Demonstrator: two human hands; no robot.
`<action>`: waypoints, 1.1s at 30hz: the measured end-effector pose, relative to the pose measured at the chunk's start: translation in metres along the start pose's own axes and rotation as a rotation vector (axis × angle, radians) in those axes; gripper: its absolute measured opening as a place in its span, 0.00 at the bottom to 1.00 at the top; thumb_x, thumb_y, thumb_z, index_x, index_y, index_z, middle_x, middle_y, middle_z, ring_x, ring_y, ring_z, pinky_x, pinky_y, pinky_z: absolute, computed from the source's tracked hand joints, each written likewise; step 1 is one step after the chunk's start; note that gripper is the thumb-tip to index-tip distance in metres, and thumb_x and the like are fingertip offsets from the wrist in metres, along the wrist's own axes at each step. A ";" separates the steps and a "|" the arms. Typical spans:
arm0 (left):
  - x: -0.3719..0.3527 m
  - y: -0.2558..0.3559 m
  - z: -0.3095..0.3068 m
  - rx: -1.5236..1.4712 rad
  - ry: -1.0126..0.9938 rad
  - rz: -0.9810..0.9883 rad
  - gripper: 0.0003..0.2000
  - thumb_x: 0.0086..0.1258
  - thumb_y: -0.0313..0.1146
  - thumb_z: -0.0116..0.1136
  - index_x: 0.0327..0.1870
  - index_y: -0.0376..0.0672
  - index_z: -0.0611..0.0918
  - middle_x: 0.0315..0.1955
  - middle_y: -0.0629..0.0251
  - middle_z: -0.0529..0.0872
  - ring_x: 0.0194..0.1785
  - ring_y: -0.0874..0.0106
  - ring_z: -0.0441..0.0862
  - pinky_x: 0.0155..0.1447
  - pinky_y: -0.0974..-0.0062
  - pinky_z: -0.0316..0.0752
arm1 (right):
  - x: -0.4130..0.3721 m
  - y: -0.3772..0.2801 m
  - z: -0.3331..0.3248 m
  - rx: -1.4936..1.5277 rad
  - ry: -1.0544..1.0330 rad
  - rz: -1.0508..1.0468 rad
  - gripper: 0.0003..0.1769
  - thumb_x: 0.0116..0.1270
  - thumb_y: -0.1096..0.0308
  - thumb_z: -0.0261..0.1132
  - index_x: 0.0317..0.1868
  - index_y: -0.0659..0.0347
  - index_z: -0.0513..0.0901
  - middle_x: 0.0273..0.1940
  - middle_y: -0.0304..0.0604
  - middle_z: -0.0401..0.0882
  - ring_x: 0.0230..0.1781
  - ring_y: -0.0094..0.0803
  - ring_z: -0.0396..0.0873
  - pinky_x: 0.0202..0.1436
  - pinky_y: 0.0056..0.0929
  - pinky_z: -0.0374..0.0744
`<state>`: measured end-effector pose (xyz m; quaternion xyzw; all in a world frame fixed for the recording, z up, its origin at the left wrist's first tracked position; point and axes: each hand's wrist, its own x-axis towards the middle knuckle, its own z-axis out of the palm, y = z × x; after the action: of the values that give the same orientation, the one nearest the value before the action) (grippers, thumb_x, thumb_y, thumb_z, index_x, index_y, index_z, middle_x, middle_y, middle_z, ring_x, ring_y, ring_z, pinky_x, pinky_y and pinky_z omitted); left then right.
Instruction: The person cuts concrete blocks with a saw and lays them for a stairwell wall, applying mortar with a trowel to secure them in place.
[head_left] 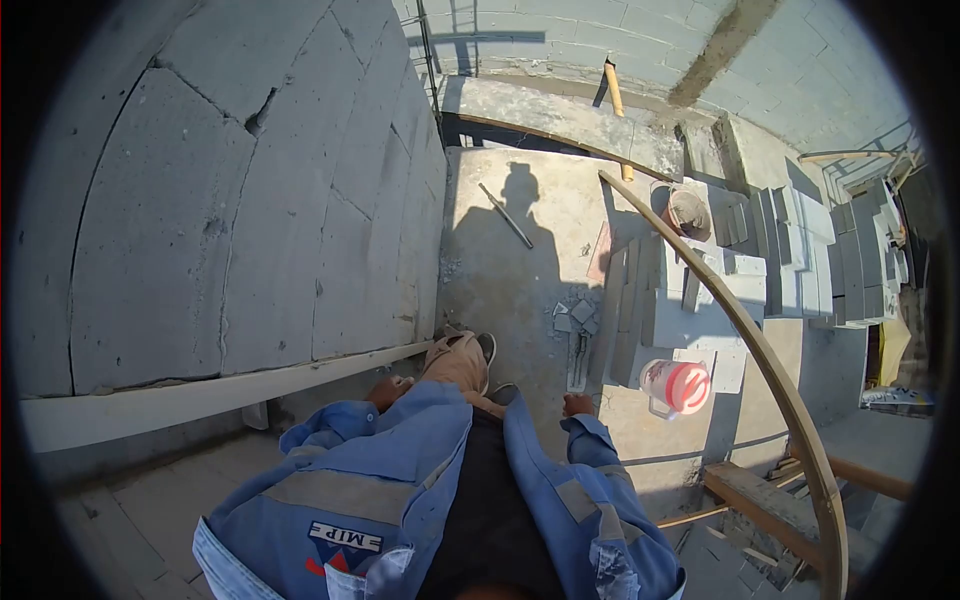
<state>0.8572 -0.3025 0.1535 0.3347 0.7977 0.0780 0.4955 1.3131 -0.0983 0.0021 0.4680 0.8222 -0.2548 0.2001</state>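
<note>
- Block wall left, floor ahead; our left hand hangs beside the plank, right hand near the bucket; whether the fingers grip anything we cannot tell
- Loose rubble by our shoe could trip us, we judge; a stray knock could topple the bucket

Concrete floor, metal bar, red-white bucket, stacked blocks
</note>
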 end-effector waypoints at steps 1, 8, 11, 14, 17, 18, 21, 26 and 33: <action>0.008 0.007 0.002 -0.022 0.014 -0.008 0.32 0.73 0.58 0.48 0.50 0.29 0.81 0.46 0.38 0.84 0.51 0.46 0.82 0.53 0.60 0.74 | 0.016 0.001 -0.003 -0.018 -0.022 -0.051 0.12 0.53 0.64 0.69 0.39 0.54 0.84 0.38 0.50 0.85 0.42 0.49 0.84 0.45 0.48 0.81; 0.163 0.012 0.027 -0.182 0.023 -0.036 0.38 0.71 0.64 0.44 0.53 0.27 0.81 0.50 0.38 0.83 0.56 0.48 0.80 0.59 0.60 0.72 | 0.139 -0.059 -0.113 0.376 -0.006 -0.012 0.14 0.59 0.57 0.67 0.41 0.55 0.87 0.37 0.53 0.86 0.41 0.49 0.85 0.45 0.45 0.82; 0.204 0.092 -0.045 -0.159 -0.024 -0.101 0.39 0.71 0.65 0.43 0.55 0.28 0.80 0.50 0.40 0.84 0.56 0.49 0.80 0.59 0.61 0.72 | 0.229 -0.030 -0.120 0.710 -0.031 0.082 0.17 0.61 0.56 0.64 0.41 0.58 0.88 0.36 0.53 0.87 0.40 0.47 0.86 0.43 0.42 0.82; 0.233 0.159 -0.110 -0.421 0.120 -0.072 0.33 0.69 0.59 0.53 0.51 0.29 0.80 0.39 0.50 0.86 0.40 0.62 0.84 0.47 0.66 0.76 | 0.282 -0.041 -0.206 0.414 0.138 -0.054 0.19 0.61 0.54 0.64 0.36 0.64 0.88 0.34 0.52 0.87 0.35 0.45 0.87 0.41 0.40 0.82; 0.274 0.210 -0.164 -0.700 0.227 0.021 0.20 0.70 0.49 0.61 0.37 0.36 0.78 0.29 0.65 0.81 0.30 0.76 0.78 0.38 0.73 0.75 | 0.344 -0.060 -0.322 0.903 0.017 0.156 0.18 0.63 0.58 0.64 0.40 0.67 0.86 0.28 0.50 0.85 0.25 0.33 0.83 0.31 0.32 0.81; 0.277 0.232 -0.186 -0.653 0.231 0.049 0.21 0.70 0.50 0.61 0.38 0.35 0.79 0.30 0.63 0.82 0.31 0.75 0.79 0.39 0.73 0.76 | 0.361 -0.064 -0.358 1.012 0.077 0.160 0.17 0.64 0.59 0.64 0.41 0.67 0.85 0.26 0.45 0.83 0.22 0.27 0.80 0.25 0.27 0.78; 0.309 0.266 -0.233 -0.556 0.279 0.100 0.22 0.70 0.50 0.61 0.41 0.34 0.79 0.33 0.61 0.84 0.33 0.74 0.81 0.41 0.73 0.77 | 0.413 -0.078 -0.443 1.164 0.136 0.162 0.17 0.69 0.58 0.63 0.49 0.64 0.81 0.32 0.43 0.83 0.26 0.26 0.80 0.24 0.24 0.76; 0.363 0.290 -0.263 -0.543 0.423 0.012 0.24 0.66 0.51 0.63 0.43 0.33 0.81 0.32 0.58 0.86 0.32 0.71 0.82 0.41 0.72 0.76 | 0.498 -0.099 -0.509 1.092 0.115 -0.029 0.18 0.71 0.58 0.63 0.49 0.64 0.82 0.33 0.42 0.83 0.28 0.26 0.81 0.29 0.24 0.78; 0.403 0.326 -0.248 -0.739 0.531 -0.180 0.25 0.66 0.51 0.63 0.43 0.30 0.81 0.32 0.56 0.86 0.32 0.72 0.82 0.41 0.71 0.77 | 0.622 -0.139 -0.617 0.918 -0.059 -0.301 0.18 0.71 0.58 0.63 0.49 0.65 0.83 0.35 0.42 0.84 0.30 0.26 0.81 0.33 0.25 0.78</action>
<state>0.6822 0.2446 0.1278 0.0336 0.8416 0.3966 0.3651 0.8367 0.6311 0.1690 0.3765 0.6774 -0.6305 -0.0429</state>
